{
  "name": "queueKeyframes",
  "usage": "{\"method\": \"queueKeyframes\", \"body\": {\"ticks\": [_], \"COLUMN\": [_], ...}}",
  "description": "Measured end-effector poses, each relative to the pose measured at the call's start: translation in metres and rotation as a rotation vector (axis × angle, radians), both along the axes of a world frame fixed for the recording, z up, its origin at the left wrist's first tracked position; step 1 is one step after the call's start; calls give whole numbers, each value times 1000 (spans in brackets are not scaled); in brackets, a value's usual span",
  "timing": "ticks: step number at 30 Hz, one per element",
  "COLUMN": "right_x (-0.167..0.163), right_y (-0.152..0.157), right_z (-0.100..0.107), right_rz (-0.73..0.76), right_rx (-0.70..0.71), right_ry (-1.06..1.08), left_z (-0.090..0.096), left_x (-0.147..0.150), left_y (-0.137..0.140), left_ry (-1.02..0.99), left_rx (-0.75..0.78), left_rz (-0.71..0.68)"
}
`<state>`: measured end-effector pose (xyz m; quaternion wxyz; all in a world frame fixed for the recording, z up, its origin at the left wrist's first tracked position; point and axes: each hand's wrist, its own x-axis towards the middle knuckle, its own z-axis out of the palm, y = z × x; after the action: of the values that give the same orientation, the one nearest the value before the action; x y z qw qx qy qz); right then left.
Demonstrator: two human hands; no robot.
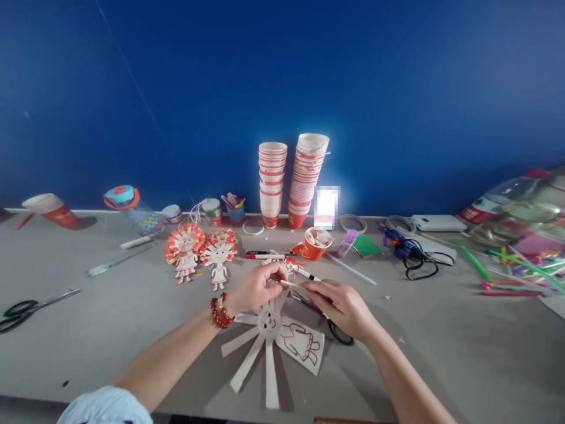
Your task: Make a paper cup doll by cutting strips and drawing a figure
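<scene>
A thin wooden stick (293,285) is in my right hand (342,303), its fingers closed around it. My left hand (258,288), with a red bead bracelet (220,312), pinches at the stick's tip, where an upper strip of a cut paper cup (248,366) rises to the fingers; the exact grip is partly hidden. The cup lies spread out like a flower, with a smiling face drawn on its round base. Beside it a white paper piece (304,344) bears a red-outlined dress and legs. Black-handled scissors (339,333) lie partly under my right hand.
Finished paper dolls (185,253) lie left of my hands. Two tall stacks of paper cups (272,182) stand by the blue wall. Markers (265,255), an orange cup of scraps (314,247), a glue gun (404,247) and a second pair of scissors (26,312) are around.
</scene>
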<state>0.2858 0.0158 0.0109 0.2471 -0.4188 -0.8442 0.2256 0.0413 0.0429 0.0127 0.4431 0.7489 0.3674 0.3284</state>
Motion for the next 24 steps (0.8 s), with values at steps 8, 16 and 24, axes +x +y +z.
{"method": "queueKeyframes", "body": {"ticks": [8, 16, 24], "right_x": [-7, -9, -17], "right_y": [-1, -1, -3], "right_z": [-12, -18, -19], "right_rz": [-38, -81, -27], "right_rx": [112, 143, 138], "right_ry": [-82, -81, 55], "left_z": [-10, -17, -19], "left_x": [4, 9, 10], "left_y": [-3, -4, -5], "left_ry": [-24, -45, -91], "left_rx": [-110, -210, -248], "left_rz": [39, 44, 33]}}
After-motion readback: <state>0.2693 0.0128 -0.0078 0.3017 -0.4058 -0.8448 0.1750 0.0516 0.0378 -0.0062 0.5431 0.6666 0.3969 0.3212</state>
